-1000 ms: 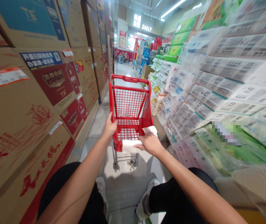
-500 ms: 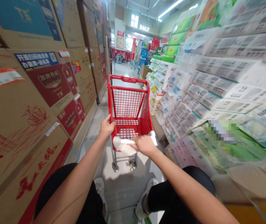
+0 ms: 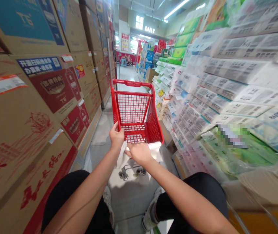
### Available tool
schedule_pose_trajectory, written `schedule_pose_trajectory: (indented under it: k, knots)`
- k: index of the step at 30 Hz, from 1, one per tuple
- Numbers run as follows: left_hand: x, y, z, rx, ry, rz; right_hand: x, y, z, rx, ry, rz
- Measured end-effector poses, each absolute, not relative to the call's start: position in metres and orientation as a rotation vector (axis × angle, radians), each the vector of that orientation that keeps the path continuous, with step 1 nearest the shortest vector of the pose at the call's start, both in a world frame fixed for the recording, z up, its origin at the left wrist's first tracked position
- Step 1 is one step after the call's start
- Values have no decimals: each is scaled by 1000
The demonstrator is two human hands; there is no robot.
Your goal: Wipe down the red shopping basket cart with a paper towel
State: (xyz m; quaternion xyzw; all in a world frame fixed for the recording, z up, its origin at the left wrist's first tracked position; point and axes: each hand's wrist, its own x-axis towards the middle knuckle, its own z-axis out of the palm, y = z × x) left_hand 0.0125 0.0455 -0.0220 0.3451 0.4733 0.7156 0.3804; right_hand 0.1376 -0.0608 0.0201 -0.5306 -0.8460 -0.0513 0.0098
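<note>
A small red shopping cart (image 3: 134, 107) stands in the aisle just ahead of me, its basket holding nothing I can see. My left hand (image 3: 116, 136) grips the near left corner of the cart's rim, fingers curled round it. My right hand (image 3: 139, 152) presses a white cloth (image 3: 153, 150) onto the near edge of the cart, fingers closed over it. The cloth hangs down over the rim. My knees in black trousers and my shoes (image 3: 151, 214) show below.
Stacked brown cardboard boxes (image 3: 31, 107) wall the aisle's left side. Wrapped tissue packs (image 3: 227, 97) pile up on the right, close to the cart. The pale tiled floor (image 3: 129, 195) runs forward to a bright open area under a "DAILY" sign (image 3: 149, 30).
My right hand has slid the white cloth leftwards along the cart's near edge, towards my left hand. The cart has shifted slightly left in the view.
</note>
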Motion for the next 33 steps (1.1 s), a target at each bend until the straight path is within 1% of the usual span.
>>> schedule_pose_trajectory:
  k: [3, 6, 9, 13, 16, 21, 25, 28, 33]
  knots:
    - [9, 44, -21, 935, 1183, 1767, 139, -61, 18, -1629, -2641, -149]
    - [-1, 40, -18, 978, 1075, 1680, 160, -59, 16, -1627, -2652, -163]
    - [-13, 39, -14, 929, 1036, 1652, 194, -57, 14, -1620, -2666, -233]
    - [-19, 41, -9, 889, 1080, 1663, 227, -57, 10, -1501, -2685, -364]
    - [-12, 40, -11, 876, 1075, 1722, 223, -60, 4, -1534, -2636, -367]
    - [11, 38, -21, 864, 1114, 1829, 177, -64, -1, -1659, -2568, -248]
    - [24, 40, -29, 861, 1147, 1872, 151, -65, 1, -1625, -2568, -193]
    - [21, 41, -31, 935, 1122, 1843, 156, -65, 1, -1557, -2592, -193]
    - [-3, 42, -24, 982, 1081, 1687, 207, -60, 3, -1530, -2613, -285]
